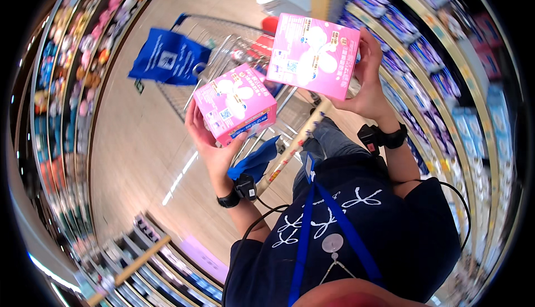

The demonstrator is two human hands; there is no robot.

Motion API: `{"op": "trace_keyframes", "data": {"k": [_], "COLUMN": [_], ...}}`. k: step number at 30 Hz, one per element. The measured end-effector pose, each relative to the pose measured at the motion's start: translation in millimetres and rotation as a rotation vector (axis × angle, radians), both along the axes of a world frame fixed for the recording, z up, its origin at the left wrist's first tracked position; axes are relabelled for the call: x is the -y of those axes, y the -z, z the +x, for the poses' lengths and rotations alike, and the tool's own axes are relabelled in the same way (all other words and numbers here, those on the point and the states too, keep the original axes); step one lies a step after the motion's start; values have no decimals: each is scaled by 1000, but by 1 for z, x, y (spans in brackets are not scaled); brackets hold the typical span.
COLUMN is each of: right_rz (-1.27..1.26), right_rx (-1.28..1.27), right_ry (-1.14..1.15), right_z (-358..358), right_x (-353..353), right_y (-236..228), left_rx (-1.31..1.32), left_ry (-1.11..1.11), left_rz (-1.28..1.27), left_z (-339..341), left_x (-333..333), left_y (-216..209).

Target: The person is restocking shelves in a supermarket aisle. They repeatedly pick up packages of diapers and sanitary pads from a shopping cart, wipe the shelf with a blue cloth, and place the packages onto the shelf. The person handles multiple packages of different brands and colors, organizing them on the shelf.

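Left pink box (237, 104): white-printed, blue-marked low down, held tilted. Right pink box (314, 57): white-printed, held tilted, just beside.

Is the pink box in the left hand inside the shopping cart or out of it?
Out: the left hand holds the pink box up, hiding part of the shopping cart behind it.
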State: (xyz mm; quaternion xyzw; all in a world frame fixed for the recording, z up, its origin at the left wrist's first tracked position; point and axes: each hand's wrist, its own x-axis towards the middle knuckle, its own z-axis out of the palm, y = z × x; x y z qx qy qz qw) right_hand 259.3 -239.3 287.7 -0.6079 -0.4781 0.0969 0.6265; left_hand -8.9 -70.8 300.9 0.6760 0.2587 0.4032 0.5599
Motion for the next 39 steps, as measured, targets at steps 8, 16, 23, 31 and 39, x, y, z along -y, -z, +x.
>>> {"op": "trace_keyframes", "data": {"k": [8,16,23,31,39], "right_rz": [252,803,668,924,615], "right_rx": [-247,-1013,-1105,-1103,-739], "right_ry": [190,-335,-142,-325,192], "right_z": [43,116,176,208,206], "right_x": [113,221,286,327,314], "right_y": [-20,14,21,20,-10], "left_rx": [84,139,214,153,164], "left_ry": [291,473,606,661,866], "left_rz": [136,152,143,121,230], "left_z": [107,229,326,373,407], "left_x": [54,116,182,204,193], "left_y": [-19,-37,-32,-30,-45]}}
